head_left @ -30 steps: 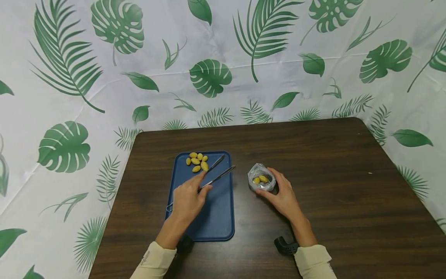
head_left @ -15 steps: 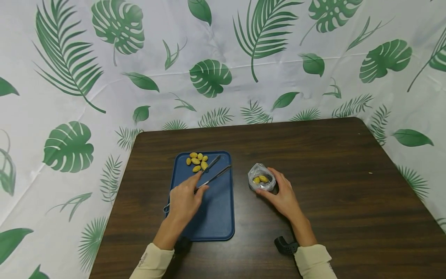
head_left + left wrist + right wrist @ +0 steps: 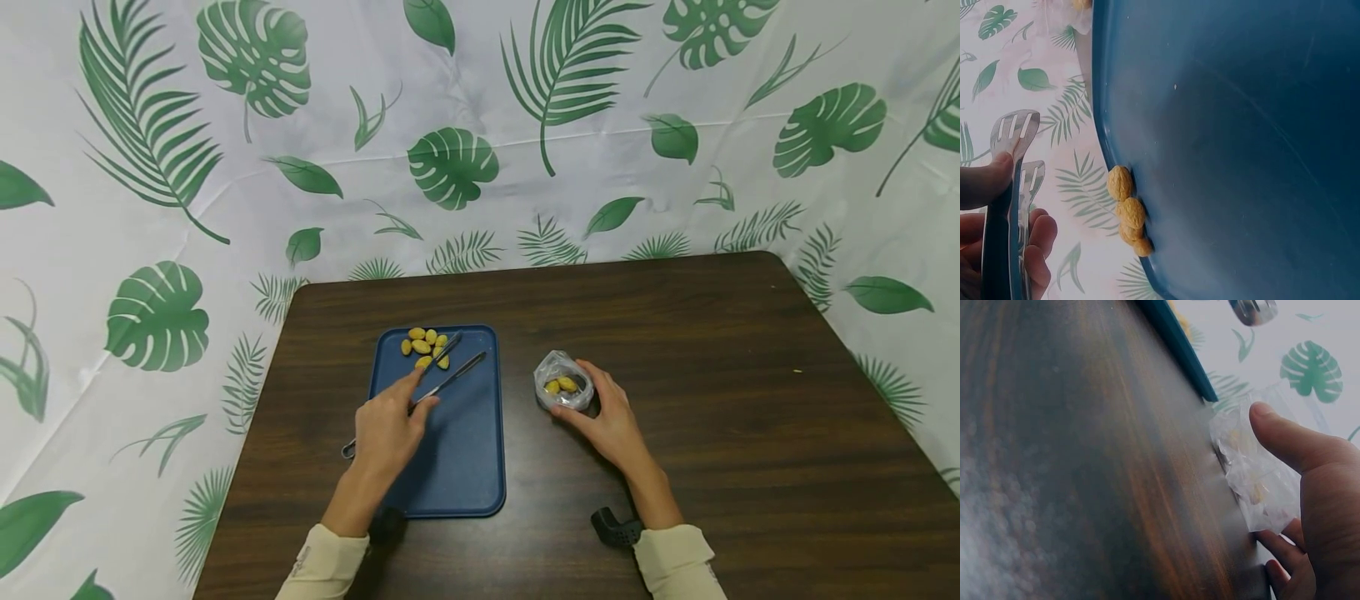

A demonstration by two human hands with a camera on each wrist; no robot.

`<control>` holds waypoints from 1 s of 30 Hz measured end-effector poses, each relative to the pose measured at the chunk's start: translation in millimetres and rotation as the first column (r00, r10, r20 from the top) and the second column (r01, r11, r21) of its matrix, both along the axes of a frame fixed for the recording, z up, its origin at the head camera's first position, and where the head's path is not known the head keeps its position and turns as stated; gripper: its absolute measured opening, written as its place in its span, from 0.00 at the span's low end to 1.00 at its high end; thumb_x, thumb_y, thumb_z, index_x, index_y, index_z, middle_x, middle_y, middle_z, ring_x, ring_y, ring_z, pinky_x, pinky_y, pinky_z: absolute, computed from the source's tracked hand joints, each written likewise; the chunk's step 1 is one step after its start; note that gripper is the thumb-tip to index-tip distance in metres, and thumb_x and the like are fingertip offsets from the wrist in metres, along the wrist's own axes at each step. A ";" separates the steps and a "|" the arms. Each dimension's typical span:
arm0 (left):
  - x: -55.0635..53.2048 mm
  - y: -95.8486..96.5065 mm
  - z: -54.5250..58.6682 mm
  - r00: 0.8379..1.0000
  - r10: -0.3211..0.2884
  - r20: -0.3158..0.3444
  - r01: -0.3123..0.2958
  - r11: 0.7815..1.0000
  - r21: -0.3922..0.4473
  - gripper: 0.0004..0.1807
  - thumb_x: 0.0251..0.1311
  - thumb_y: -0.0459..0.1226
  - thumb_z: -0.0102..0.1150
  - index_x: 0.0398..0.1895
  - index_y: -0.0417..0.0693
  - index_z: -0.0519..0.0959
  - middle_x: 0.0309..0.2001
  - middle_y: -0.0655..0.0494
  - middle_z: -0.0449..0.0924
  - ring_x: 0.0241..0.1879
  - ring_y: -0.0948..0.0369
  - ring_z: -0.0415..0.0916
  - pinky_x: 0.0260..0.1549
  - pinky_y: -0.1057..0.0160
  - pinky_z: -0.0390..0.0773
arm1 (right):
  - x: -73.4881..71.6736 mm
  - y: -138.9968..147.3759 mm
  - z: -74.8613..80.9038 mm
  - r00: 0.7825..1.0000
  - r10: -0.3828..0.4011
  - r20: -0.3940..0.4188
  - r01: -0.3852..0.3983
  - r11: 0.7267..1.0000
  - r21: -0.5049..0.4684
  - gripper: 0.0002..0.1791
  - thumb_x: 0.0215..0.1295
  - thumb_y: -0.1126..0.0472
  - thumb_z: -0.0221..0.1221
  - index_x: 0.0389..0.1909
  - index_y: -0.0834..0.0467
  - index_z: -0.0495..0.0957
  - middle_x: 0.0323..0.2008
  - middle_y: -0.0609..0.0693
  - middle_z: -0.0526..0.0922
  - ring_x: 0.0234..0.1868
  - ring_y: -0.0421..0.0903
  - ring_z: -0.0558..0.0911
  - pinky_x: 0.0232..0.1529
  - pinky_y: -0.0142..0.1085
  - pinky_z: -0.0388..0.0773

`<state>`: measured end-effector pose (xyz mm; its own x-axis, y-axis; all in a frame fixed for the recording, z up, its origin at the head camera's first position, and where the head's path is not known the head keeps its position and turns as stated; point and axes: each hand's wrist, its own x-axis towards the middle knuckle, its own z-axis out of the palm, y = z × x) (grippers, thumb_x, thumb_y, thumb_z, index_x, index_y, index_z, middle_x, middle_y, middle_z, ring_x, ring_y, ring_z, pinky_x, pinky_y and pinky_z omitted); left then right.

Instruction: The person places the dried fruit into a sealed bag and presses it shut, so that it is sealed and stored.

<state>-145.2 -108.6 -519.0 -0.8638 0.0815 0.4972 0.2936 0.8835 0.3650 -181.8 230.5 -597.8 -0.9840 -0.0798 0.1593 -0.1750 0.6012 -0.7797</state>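
Note:
My left hand grips a pair of metal tongs above the blue tray. In the left wrist view the tongs' slotted tips stand apart with nothing between them. Several yellow-brown, wrinkled, nut-like pieces lie at the tray's far left corner, partly overlapped by one tong arm in the head view. My right hand holds a clear plastic bag between thumb and fingers. The bag stands upright on the table with its mouth spread, and a few yellow pieces show inside.
The dark wooden table carries the tray at left and the bag just right of it. A leaf-print cloth hangs behind the table's far edge. The tray has a low raised rim.
My left hand and the tongs have moved left over the tray, bringing the tips nearer the yellow pieces. The right hand and bag have stayed in place.

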 end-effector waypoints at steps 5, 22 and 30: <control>-0.2 -2.1 0.8 1.000 0.005 0.003 -0.005 1.000 -0.002 0.27 0.57 0.42 0.77 0.58 0.39 0.84 0.37 0.45 0.90 0.20 0.62 0.75 0.18 0.60 0.74 | 0.3 0.0 0.0 1.000 -0.003 0.008 0.003 1.000 0.003 0.48 0.57 0.43 0.75 0.76 0.47 0.63 0.70 0.57 0.72 0.71 0.63 0.68 0.68 0.67 0.61; 2.3 -10.2 -0.3 0.998 0.056 0.029 -0.056 0.998 0.005 0.28 0.56 0.41 0.78 0.58 0.38 0.84 0.45 0.43 0.91 0.21 0.59 0.79 0.19 0.55 0.77 | -1.3 -0.3 -1.9 1.000 -0.005 -0.012 0.005 1.000 0.007 0.48 0.57 0.44 0.75 0.76 0.48 0.64 0.69 0.57 0.74 0.69 0.63 0.70 0.67 0.68 0.63; 1.0 -14.3 0.8 0.996 0.072 0.057 -0.072 0.997 0.009 0.28 0.57 0.41 0.77 0.58 0.38 0.84 0.40 0.42 0.91 0.17 0.61 0.70 0.17 0.60 0.69 | -0.3 0.3 -0.7 1.000 -0.004 0.008 0.004 1.000 0.003 0.48 0.57 0.43 0.75 0.76 0.48 0.64 0.70 0.57 0.73 0.70 0.63 0.69 0.67 0.68 0.62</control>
<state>-144.2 -122.9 -518.2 -0.8941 0.0131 0.4477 0.2079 0.8974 0.3891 -182.1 230.8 -598.5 -0.9855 -0.0763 0.1515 -0.1666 0.6043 -0.7791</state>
